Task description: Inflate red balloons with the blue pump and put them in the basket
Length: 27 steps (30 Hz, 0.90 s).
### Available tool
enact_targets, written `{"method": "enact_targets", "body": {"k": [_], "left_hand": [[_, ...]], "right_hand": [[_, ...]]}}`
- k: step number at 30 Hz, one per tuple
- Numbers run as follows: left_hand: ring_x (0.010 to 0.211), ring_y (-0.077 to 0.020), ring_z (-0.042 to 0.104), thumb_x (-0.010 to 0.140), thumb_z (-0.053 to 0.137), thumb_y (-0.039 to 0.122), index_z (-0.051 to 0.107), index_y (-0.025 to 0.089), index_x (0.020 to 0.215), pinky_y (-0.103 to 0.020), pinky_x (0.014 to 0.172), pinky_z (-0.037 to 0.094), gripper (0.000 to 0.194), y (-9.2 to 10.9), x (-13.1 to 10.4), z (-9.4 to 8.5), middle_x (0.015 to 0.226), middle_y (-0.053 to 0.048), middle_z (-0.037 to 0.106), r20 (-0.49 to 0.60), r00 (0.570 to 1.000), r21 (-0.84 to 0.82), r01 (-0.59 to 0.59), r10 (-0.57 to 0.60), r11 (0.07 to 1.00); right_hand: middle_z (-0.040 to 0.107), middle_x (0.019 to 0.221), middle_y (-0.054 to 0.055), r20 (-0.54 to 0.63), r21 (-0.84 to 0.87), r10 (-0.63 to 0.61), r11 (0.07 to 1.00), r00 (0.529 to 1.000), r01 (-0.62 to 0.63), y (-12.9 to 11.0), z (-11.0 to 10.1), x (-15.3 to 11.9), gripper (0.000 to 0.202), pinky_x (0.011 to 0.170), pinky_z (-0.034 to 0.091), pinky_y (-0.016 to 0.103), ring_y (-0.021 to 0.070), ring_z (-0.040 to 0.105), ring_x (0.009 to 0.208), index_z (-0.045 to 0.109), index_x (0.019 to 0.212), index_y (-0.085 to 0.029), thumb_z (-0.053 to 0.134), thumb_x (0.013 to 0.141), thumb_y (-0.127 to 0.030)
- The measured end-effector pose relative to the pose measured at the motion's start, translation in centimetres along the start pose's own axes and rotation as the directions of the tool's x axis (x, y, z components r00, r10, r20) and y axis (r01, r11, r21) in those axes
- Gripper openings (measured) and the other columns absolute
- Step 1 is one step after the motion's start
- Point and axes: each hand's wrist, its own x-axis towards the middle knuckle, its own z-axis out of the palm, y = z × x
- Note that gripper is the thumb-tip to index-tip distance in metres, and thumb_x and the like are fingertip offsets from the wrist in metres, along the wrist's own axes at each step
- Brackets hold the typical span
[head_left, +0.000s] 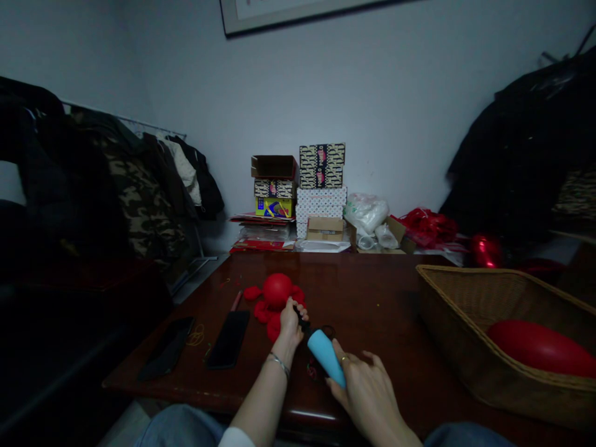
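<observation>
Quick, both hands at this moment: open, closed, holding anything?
Left hand: closed on the black end, beside the red balloons.
Right hand: thumb and forefinger holding the light blue cylinder.

Brown table (pixel 372 310): red balloons (pixel 278 290), two dark phones (pixel 228 340), yellow bands (pixel 196 336), wicker basket (pixel 447 335).

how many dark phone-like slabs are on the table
2. The first slab lies near the table's left edge; the second slab is to its right, between it and the left forearm. Another could be hidden behind the wicker basket.
</observation>
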Motion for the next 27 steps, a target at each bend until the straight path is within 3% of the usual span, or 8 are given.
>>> {"method": "enact_targets", "body": {"k": [8,11,16,27], "left_hand": [[0.035,-0.0033,0.03,0.087,0.051,0.024,0.035,0.019,0.067,-0.013,0.032,0.024,0.026,4.9,1.6,0.2,0.052,0.008,0.03,0.002,1.0,-0.118,0.019,-0.018,0.993],[0.035,-0.0032,0.03,0.089,0.045,0.02,0.035,0.019,0.066,-0.013,0.032,0.024,0.025,5.5,1.5,0.3,0.051,0.008,0.029,0.012,0.999,-0.133,0.051,-0.05,0.99],[0.035,-0.0039,0.03,0.091,0.039,0.019,0.037,0.018,0.065,-0.014,0.032,0.024,0.026,4.0,0.8,0.3,0.05,0.006,0.031,0.009,0.999,-0.14,0.038,-0.037,0.989],[0.037,-0.0055,0.034,0.089,0.045,0.027,0.038,0.018,0.067,-0.016,0.036,0.026,0.025,-0.3,-0.8,0.1,0.051,0.006,0.035,0.002,0.999,0.001,0.055,-0.055,0.999]], "right_hand": [[0.066,0.11,0.009,0.091,0.024,-0.042,0.999,0.995,0.04,0.7,-2.8,-1.8,0.059,0.1,0.028,0.044,0.024,0.062,0.096,0.041,0.136,-0.018,0.051,0.079,-0.027],[0.067,0.109,0.009,0.103,0.006,-0.036,0.999,0.994,0.035,0.5,-3.6,-2.2,0.06,0.1,0.028,0.045,0.0248,0.062,0.096,0.041,0.136,-0.018,0.052,0.078,-0.026],[0.069,0.103,0.009,0.064,-0.028,-0.046,0.998,0.997,0.048,0.4,-3.5,-1.8,0.057,0.098,0.03,0.044,0.0249,0.063,0.094,0.045,0.134,-0.02,0.053,0.077,-0.025],[0.069,0.099,0.011,-0.011,-0.037,0.003,0.999,1.0,-0.004,-0.4,0.1,0.4,0.054,0.096,0.029,0.04,0.023,0.064,0.089,0.046,0.132,-0.014,0.051,0.08,-0.024]]}}
